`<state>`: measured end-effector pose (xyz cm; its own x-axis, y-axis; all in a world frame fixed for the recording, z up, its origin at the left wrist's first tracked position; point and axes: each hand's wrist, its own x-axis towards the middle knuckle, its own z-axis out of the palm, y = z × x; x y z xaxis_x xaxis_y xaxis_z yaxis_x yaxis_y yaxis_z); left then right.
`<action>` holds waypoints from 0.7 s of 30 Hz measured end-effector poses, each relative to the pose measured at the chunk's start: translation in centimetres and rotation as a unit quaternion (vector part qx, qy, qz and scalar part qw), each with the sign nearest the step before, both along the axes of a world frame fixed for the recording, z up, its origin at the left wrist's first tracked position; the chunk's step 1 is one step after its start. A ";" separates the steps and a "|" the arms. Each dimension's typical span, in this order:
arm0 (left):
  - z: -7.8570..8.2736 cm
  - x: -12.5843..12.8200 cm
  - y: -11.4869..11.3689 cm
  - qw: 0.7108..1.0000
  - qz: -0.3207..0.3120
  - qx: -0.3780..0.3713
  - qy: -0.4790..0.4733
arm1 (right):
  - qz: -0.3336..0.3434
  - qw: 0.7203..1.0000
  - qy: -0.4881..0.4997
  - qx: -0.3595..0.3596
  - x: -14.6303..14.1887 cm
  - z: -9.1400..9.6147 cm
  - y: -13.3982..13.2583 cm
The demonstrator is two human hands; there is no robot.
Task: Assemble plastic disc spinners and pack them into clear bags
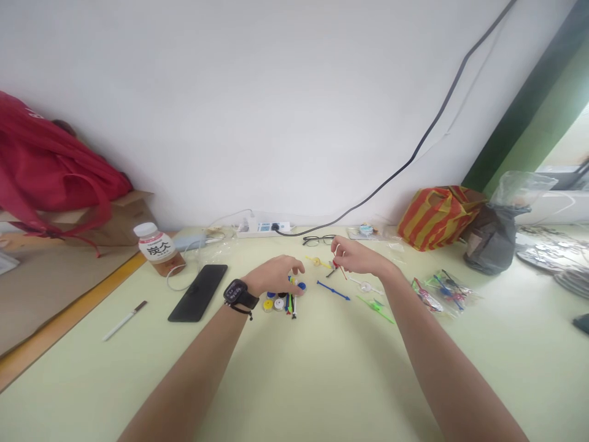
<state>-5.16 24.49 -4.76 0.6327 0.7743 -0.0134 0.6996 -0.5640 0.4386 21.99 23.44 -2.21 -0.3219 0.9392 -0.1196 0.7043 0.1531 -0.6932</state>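
Note:
My left hand [276, 274], with a black watch on its wrist, hovers over a small pile of plastic parts, thumb and fingers apart. By it lie a yellow disc [267, 304], a white disc [278, 304], a blue disc [302, 286] and several thin coloured arrows [289, 305]. My right hand [354, 255] pinches a thin red plastic arrow [343, 271]; its fingers partly hide it. A blue arrow [334, 290] lies between my hands. Close to my right hand are a yellow arrow with a disc [317, 261], a white one [365, 286] and a green one [376, 307].
Left on the table are a phone [197, 293], a pen [124, 321] and a drink bottle [159, 248]. Glasses [319, 240] and a power strip [263, 229] sit by the wall. Plastic packets [448, 291], a striped bag [437, 216] and a dark bag [491, 242] stand right.

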 end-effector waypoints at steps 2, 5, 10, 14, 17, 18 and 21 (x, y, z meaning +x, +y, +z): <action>0.6 0.7 -0.5 0.998 0.002 0.009 -0.064 | 0.000 1.000 0.029 0.008 -0.5 0.0 -0.2; 1.7 2.4 -1.5 0.978 0.006 0.006 -0.207 | 0.017 0.992 0.128 0.011 -1.4 0.3 -0.3; 2.5 4.2 -2.3 0.937 -0.023 0.008 -0.349 | 0.061 0.960 0.273 -0.010 -2.6 0.7 -0.6; 2.4 4.0 -2.1 0.928 -0.011 0.023 -0.371 | 0.091 0.949 0.299 -0.032 -2.9 0.8 -0.8; 2.3 3.9 -1.9 0.929 -0.012 0.025 -0.369 | 0.098 0.966 0.239 0.002 -3.0 0.5 -0.8; 2.2 3.9 -1.9 0.930 -0.014 0.024 -0.367 | 0.091 0.976 0.198 0.021 -3.1 0.3 -0.7; 1.8 4.1 -2.1 0.935 -0.014 0.016 -0.354 | 0.056 0.993 0.089 0.060 -2.9 -0.6 -0.2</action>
